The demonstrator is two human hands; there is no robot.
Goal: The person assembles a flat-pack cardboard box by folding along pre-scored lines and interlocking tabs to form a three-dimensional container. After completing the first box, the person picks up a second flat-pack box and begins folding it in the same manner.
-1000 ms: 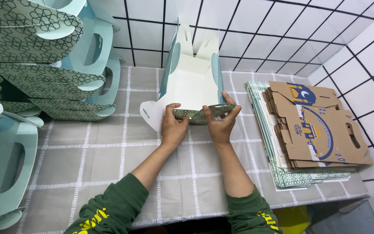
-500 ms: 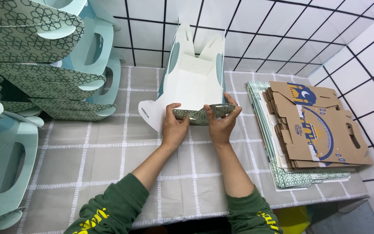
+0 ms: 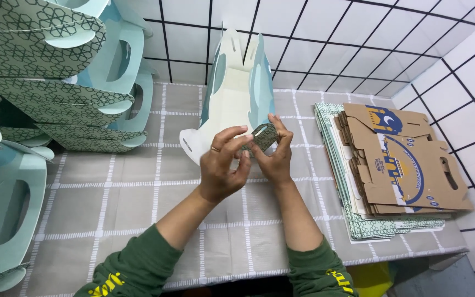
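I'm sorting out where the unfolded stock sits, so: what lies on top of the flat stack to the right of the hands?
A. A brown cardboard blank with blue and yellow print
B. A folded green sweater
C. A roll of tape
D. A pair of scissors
A: a flat brown cardboard blank with blue and yellow print tops the stack of patterned flat sheets on the checked tablecloth.

Both hands meet at the near end of a pale carton (image 3: pixel 237 104) standing on a checked tablecloth (image 3: pixel 116 203). The left hand (image 3: pixel 221 168) and right hand (image 3: pixel 275 154) pinch a patterned flap (image 3: pixel 264 137). Flat blanks (image 3: pixel 397 159) lie right; folded cartons (image 3: pixel 45 82) stack left.
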